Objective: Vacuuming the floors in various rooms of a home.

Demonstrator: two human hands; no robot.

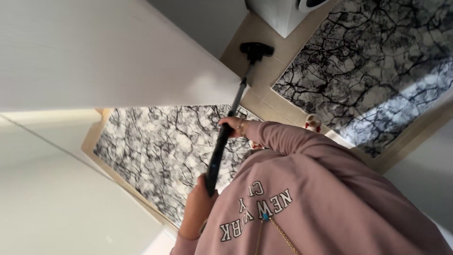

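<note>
We find both hands gripping the black vacuum wand (225,134): left hand (198,205) low, right hand (232,124) higher. Its floor head (256,49) rests on tile toward twelve o'clock, near the patterned rug (373,66); we judge the rug edge could snag.

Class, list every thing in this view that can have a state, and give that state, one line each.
vacuum wand: tilted, gripped by both hands
floor head: down on the beige tile floor, off both rugs
left hand: closed around the wand's near end
right hand: closed around the wand farther along, arm stretched out
near rug: lying flat
far rug: lying flat
</note>
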